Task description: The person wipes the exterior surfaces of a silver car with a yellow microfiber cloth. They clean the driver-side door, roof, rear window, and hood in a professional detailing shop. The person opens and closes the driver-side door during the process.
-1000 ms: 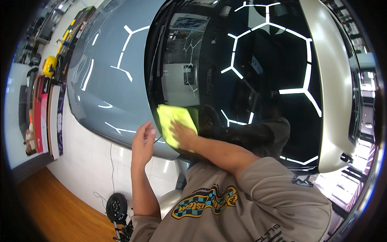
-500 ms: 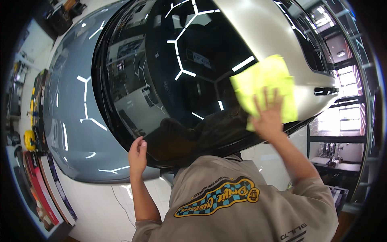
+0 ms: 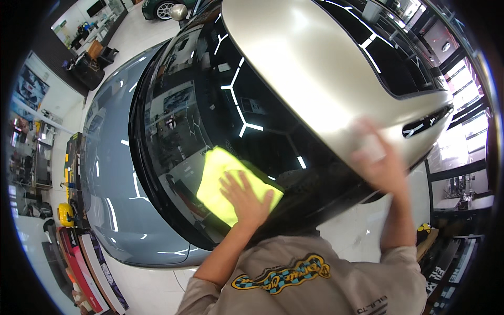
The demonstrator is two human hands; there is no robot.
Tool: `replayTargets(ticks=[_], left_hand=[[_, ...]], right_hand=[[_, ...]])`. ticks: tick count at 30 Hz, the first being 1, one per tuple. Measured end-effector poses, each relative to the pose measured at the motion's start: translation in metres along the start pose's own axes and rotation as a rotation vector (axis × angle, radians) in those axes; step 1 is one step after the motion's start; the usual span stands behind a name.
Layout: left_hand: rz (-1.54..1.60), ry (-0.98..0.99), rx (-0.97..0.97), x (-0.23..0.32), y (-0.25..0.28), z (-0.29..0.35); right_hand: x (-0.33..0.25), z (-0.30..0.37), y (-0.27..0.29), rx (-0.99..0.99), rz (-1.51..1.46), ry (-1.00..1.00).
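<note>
Lying spread over the dark, glossy glass windshield, the bright yellow-green fabric cloth sits toward the glass edge nearest the person, closer to the bonnet end than to the roof end. It looks thin, soft and limp, so it should weigh almost nothing, fold readily and survive any squeezing. On such slick glass it would probably slide easily, and pressure in one spot might bunch it. A flat palm near its middle seems the surest hold; for lifting, a loose corner would pinch well.

The person's left hand lies open on the cloth, fingers spread and palm down, pressing rather than clutching. The right hand is blurred near the side edge of the smooth champagne-coloured metal roof; whether it is closed, holds anything or touches the paint cannot be told. Beyond the windshield's lower edge, past a narrow black trim strip, curves the shiny blue-grey metal bonnet, with pale floor tiles below.
</note>
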State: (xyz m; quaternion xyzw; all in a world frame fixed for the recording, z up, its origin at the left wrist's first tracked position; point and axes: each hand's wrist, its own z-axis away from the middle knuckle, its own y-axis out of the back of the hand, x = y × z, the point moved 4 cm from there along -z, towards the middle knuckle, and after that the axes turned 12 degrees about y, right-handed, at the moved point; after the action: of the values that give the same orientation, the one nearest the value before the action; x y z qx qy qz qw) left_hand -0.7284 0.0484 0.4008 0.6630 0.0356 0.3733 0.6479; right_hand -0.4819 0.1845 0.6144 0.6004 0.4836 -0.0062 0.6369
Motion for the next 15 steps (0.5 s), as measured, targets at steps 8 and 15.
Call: replayTargets(ticks=[8,15], left_hand=[[0.148,-0.391,0.338,0.111,0.059,-0.171],[0.374,0.267,0.291,-0.089,0.028,-0.297]], right_hand=[[0.17,-0.004,0.198,0.309,0.512,-0.243],[0.164,0.014,0.198,0.434,0.655,0.226]])
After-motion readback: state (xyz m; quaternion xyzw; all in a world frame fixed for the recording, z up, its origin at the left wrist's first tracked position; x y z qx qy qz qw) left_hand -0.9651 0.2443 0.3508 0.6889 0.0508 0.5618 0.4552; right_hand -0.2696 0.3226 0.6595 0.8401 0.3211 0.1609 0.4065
